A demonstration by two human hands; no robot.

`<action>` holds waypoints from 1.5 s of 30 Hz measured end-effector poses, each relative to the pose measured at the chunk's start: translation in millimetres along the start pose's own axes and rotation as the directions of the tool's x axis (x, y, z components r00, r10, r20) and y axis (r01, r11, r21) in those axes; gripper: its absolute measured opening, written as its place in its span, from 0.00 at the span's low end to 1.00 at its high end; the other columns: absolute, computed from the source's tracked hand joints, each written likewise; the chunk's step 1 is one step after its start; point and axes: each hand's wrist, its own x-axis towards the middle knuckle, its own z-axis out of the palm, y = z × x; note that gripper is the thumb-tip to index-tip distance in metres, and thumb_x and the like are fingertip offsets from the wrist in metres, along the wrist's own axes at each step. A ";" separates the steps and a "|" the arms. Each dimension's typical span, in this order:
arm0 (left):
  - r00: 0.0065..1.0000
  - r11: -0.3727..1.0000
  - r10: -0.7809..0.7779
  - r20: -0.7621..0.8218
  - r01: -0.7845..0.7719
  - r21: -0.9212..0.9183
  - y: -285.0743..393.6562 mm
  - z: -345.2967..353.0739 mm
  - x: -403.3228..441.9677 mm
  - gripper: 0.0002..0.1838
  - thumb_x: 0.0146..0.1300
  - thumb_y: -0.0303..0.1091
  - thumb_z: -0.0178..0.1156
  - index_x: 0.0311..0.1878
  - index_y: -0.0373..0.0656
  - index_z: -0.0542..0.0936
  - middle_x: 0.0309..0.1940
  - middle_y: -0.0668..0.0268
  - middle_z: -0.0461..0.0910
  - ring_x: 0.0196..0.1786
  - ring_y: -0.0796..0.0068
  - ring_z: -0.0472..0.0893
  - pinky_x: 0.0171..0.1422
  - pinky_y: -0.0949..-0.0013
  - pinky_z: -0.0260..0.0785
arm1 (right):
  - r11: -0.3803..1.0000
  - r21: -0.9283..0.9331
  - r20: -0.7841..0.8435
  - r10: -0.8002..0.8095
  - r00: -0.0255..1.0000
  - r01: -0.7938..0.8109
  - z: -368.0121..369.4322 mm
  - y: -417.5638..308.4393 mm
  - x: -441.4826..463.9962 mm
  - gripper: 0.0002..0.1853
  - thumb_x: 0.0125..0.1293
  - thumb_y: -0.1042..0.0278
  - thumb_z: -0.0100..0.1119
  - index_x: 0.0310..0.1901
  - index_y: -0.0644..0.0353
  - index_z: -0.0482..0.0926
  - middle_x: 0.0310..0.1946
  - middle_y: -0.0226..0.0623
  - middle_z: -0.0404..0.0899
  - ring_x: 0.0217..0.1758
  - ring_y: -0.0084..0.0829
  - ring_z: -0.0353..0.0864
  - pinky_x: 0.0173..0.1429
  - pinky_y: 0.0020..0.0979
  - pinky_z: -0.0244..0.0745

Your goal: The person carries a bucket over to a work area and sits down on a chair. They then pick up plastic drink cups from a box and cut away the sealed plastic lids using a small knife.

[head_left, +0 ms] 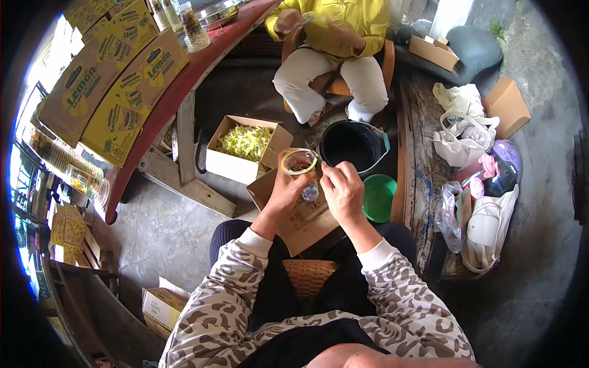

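My left hand [286,191] is wrapped round a clear plastic cup [300,162] with a yellow band at its rim, the mouth tilted up toward me. Close against the cup's rim, my right hand [341,189] is closed in a pinch. A thin dark bit shows at its fingertips, too small to name. Both hands are above an open cardboard box [299,240] between my knees, where some clear plastic shows. Just beyond stands a white-sided carton [228,162] heaped with yellow strips [244,141].
A black bucket [351,147] and a green basin [380,197] stand front right. Opposite sits a person in a yellow top [362,24], holding a clear cup. Lemon cartons [132,101] line the red-edged table [161,116] at left. Bags [466,144] and a helmet [506,165] lie right.
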 end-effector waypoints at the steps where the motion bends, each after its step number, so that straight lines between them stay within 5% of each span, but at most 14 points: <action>1: 1.000 1.000 0.003 0.019 -0.003 0.029 0.5 4.2 -3.5 0.35 0.56 0.25 0.67 0.64 0.38 0.60 0.51 0.63 0.73 0.55 0.74 0.75 0.61 0.68 0.70 | 1.000 -0.013 -0.001 0.020 1.000 -0.020 0.3 0.1 0.8 0.09 0.54 0.80 0.67 0.38 0.60 0.82 0.27 0.34 0.72 0.33 0.35 0.77 0.35 0.36 0.74; 9: 0.998 0.989 0.031 0.052 -0.038 0.140 14.9 7.6 -3.9 0.37 0.54 0.29 0.69 0.65 0.38 0.61 0.54 0.62 0.72 0.58 0.73 0.74 0.64 0.67 0.68 | 0.966 0.196 -0.067 0.186 0.980 -0.170 -1.3 11.7 1.6 0.09 0.53 0.83 0.68 0.35 0.61 0.82 0.24 0.36 0.72 0.26 0.36 0.76 0.29 0.36 0.71; 16: 0.998 0.999 -0.042 0.048 0.040 0.031 11.6 1.1 -3.4 0.35 0.55 0.29 0.68 0.64 0.39 0.62 0.51 0.64 0.74 0.56 0.74 0.74 0.62 0.68 0.69 | 0.993 0.110 -0.060 0.045 0.997 -0.038 -2.5 0.8 1.9 0.10 0.51 0.83 0.69 0.35 0.60 0.82 0.25 0.34 0.72 0.28 0.35 0.76 0.31 0.35 0.73; 20: 0.991 0.998 -0.054 0.124 0.056 -0.014 27.0 16.2 -8.8 0.36 0.54 0.29 0.69 0.65 0.40 0.62 0.50 0.64 0.74 0.55 0.74 0.75 0.62 0.68 0.69 | 0.983 0.094 -0.026 0.162 0.986 -0.159 2.3 13.2 0.0 0.09 0.51 0.83 0.67 0.35 0.61 0.82 0.25 0.36 0.72 0.29 0.38 0.76 0.33 0.39 0.73; 27: 0.992 0.994 -0.083 0.095 0.090 -0.067 34.4 12.1 -11.2 0.39 0.53 0.26 0.74 0.65 0.38 0.62 0.53 0.62 0.76 0.58 0.72 0.76 0.65 0.67 0.69 | 0.929 0.282 -0.044 0.263 0.964 -0.240 -2.9 19.6 2.3 0.10 0.55 0.84 0.67 0.39 0.62 0.84 0.27 0.36 0.76 0.26 0.28 0.79 0.30 0.28 0.73; 32: 0.986 0.996 -0.035 0.160 0.021 0.083 49.6 19.5 -18.7 0.34 0.54 0.25 0.73 0.63 0.38 0.67 0.55 0.60 0.77 0.59 0.69 0.77 0.65 0.65 0.69 | 0.900 0.282 -0.033 0.356 0.934 -0.333 -5.3 34.0 4.3 0.07 0.57 0.83 0.66 0.38 0.65 0.84 0.29 0.37 0.80 0.28 0.27 0.82 0.33 0.26 0.76; 37: 0.995 0.983 -0.040 0.095 0.023 0.180 40.0 15.8 -16.4 0.35 0.55 0.27 0.74 0.63 0.36 0.68 0.54 0.60 0.78 0.59 0.70 0.77 0.66 0.64 0.69 | 0.842 0.309 -0.003 0.466 0.885 -0.443 -3.9 46.2 1.4 0.05 0.57 0.80 0.67 0.36 0.65 0.84 0.28 0.35 0.82 0.27 0.23 0.83 0.33 0.25 0.75; 45: 0.984 0.984 -0.178 0.016 0.178 0.016 34.8 13.3 -16.3 0.31 0.56 0.27 0.73 0.61 0.37 0.69 0.50 0.63 0.77 0.55 0.75 0.78 0.61 0.71 0.72 | 0.833 0.312 0.069 0.460 0.885 -0.457 2.2 43.1 -2.8 0.05 0.59 0.81 0.66 0.37 0.66 0.84 0.29 0.34 0.82 0.28 0.22 0.82 0.34 0.23 0.75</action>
